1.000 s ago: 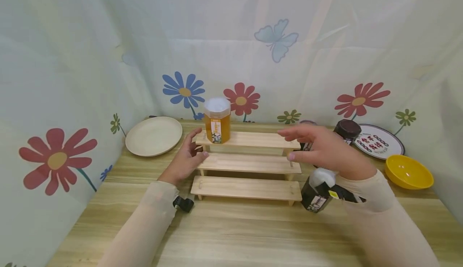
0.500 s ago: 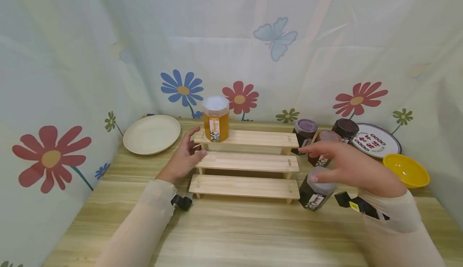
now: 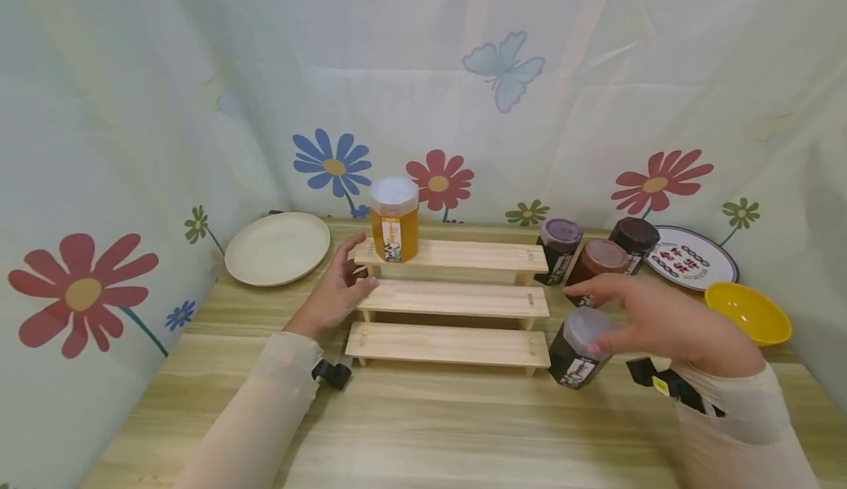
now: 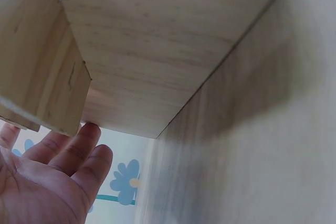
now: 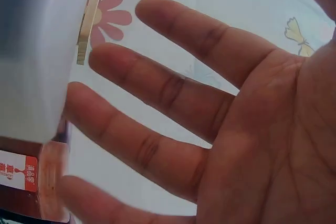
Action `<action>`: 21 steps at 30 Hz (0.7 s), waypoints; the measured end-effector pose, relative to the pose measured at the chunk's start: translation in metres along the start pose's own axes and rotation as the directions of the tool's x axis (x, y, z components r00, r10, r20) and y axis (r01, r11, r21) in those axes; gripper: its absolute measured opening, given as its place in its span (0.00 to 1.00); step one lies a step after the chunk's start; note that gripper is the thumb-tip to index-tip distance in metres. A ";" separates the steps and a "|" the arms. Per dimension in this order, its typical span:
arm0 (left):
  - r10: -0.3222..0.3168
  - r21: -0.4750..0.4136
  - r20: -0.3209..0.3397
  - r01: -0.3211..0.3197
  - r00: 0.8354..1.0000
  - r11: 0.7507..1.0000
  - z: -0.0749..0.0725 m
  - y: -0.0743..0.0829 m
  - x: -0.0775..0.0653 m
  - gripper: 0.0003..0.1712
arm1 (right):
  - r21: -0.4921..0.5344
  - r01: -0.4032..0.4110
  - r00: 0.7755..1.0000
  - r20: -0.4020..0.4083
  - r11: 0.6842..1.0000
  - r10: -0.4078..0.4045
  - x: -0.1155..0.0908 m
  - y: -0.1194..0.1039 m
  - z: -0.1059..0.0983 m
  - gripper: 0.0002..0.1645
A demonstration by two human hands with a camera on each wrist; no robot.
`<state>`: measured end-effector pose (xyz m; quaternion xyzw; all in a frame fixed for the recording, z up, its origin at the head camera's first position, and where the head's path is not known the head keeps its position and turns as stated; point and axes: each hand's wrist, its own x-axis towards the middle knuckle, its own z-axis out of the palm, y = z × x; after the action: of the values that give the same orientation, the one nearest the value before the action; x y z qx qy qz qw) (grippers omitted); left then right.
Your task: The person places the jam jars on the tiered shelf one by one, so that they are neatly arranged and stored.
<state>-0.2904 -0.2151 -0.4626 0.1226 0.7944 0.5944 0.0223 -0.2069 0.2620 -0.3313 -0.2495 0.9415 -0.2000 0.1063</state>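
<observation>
A three-step wooden stand [image 3: 456, 299] stands mid-table in the head view. On the left of its top step is an amber jar [image 3: 397, 230] with a white lid. My left hand [image 3: 326, 296] is at the stand's left end, thumb by the middle step; in the left wrist view its fingers [image 4: 79, 153] extend along the wood. My right hand [image 3: 668, 320] hovers with spread fingers beside a dark jar [image 3: 577, 349] with a translucent lid [image 5: 39, 77]. The thumb overlaps that lid's edge; whether it touches cannot be told. A reddish-brown jar [image 3: 598, 257] is partly hidden behind this hand.
Behind the right hand stand a purple-lidded jar [image 3: 559, 243] and a dark-lidded jar [image 3: 637, 237]. A patterned plate [image 3: 711, 261] and a yellow bowl [image 3: 748, 314] are at the far right. At the back left lies a cream plate [image 3: 278, 248]. A printed curtain [image 3: 410, 92] hangs behind.
My right hand has come away from the stand's right end, moving right and down to the near dark jar. The jars behind it have come into view. My left hand stays put.
</observation>
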 end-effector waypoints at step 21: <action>0.007 -0.012 0.003 -0.007 1.000 1.000 0.000 0.002 -0.001 0.48 | -0.106 -0.134 0.990 0.040 0.985 0.139 0.013 0.001 0.014 0.47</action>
<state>-0.2891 -0.2150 -0.4611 0.1264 0.7905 0.5989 0.0221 -0.2138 0.2516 -0.3452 -0.1943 0.9626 -0.1377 0.1290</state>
